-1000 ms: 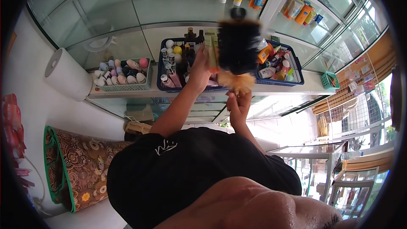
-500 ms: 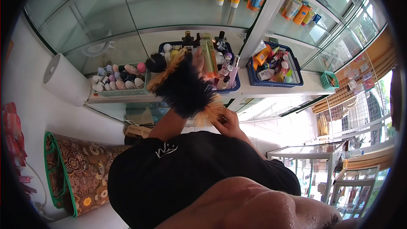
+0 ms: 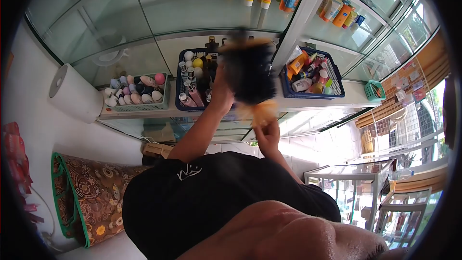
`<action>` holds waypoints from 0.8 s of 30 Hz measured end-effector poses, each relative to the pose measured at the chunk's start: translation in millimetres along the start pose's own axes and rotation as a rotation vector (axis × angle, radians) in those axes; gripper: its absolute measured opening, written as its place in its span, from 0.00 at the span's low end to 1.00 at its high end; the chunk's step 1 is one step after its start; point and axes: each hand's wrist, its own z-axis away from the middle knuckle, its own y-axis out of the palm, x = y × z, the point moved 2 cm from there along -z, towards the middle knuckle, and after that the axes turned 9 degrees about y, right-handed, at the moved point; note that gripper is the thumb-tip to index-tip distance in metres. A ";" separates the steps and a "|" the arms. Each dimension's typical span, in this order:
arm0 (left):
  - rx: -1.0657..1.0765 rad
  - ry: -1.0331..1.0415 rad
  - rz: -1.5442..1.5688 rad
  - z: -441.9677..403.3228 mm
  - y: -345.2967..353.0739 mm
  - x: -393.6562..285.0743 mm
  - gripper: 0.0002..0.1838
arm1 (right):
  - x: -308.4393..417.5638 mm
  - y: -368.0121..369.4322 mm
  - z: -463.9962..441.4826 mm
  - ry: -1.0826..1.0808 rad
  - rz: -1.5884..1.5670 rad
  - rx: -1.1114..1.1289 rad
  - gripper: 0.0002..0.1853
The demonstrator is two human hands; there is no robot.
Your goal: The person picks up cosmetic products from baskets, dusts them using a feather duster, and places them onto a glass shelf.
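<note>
Head view: right hand (image 3: 268, 136) grips a duster (image 3: 251, 73); left hand (image 3: 222, 90) partly hidden, grasp unclear.

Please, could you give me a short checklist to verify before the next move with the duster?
1. Right hand gripping the duster: ok, fingers closed at its lower end.
2. Left hand holding something securely: cannot tell, the duster hides its fingers.
3. Clear view into the middle blue basket: not ok, the duster and left arm cover part of it.
4. Duster clear of the bottles there: cannot tell, it is blurred and seen from one side.
5. Right blue basket standing upright: ok.
6. Pale green basket at left upright: ok.
</note>
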 end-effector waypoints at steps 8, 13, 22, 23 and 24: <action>0.115 -0.122 0.285 -3.8 -6.0 1.1 0.22 | 26.1 8.7 -3.6 -0.166 0.358 0.402 0.15; 0.049 0.029 0.048 0.5 2.2 -4.8 0.23 | 12.8 -8.9 -21.2 0.114 -0.132 -0.018 0.18; 0.039 0.005 0.039 -3.9 -16.2 7.0 0.24 | 15.6 -3.7 -26.8 -0.005 0.099 0.179 0.21; 0.018 -0.017 0.073 -4.7 -26.9 15.7 0.23 | 18.8 -3.9 -24.2 -0.027 0.226 0.315 0.20; 0.106 0.024 0.064 -12.9 -39.9 18.6 0.22 | 34.4 0.9 -24.9 -0.053 0.353 0.450 0.19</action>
